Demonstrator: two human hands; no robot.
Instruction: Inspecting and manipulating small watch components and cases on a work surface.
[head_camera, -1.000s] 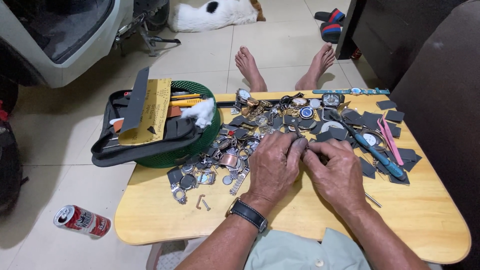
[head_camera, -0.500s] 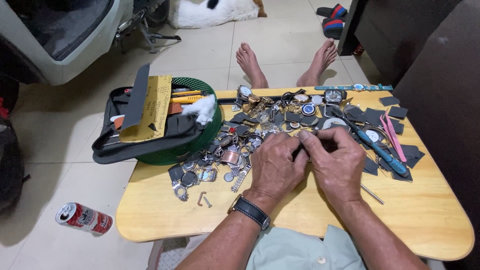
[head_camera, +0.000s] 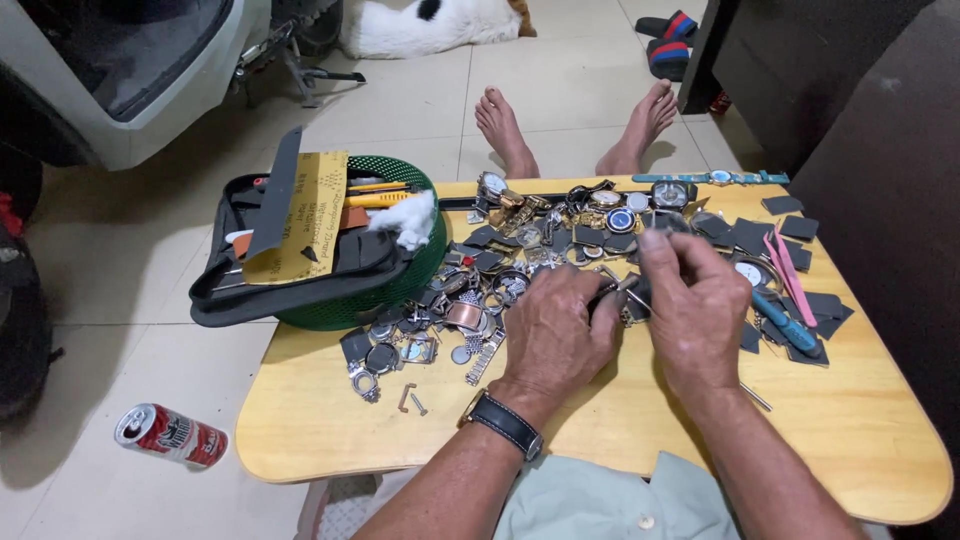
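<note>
Off the tabletop's left edge, on the tiled floor: dented red can (head_camera: 170, 436), lying on its side. At the far-left corner: green mesh basket (head_camera: 425, 262), round, overhanging the edge, holding a black pouch (head_camera: 300, 285), a yellow sheet (head_camera: 305, 215) and a white rag (head_camera: 408, 218). Toward the middle: heap of watch parts (head_camera: 450, 310), metal cases, bracelet links, dark square pads; mostly shiny, small, loose. Two small pins (head_camera: 410, 400) near the front edge.

Centre: left hand (head_camera: 555, 335), strapped watch at the wrist, fingers curled shut around a small metal piece (head_camera: 612, 292); kind not discernible. Right hand (head_camera: 695, 305) pinching the same piece from the other side, just above the tabletop.

Right side: blue screwdriver (head_camera: 785, 322), pink tweezers (head_camera: 788, 268).

Risk, as judged: slick, tiny piece slipping from the pinch into the heap, hard to find again; basket tipping off the edge if nudged.
</note>
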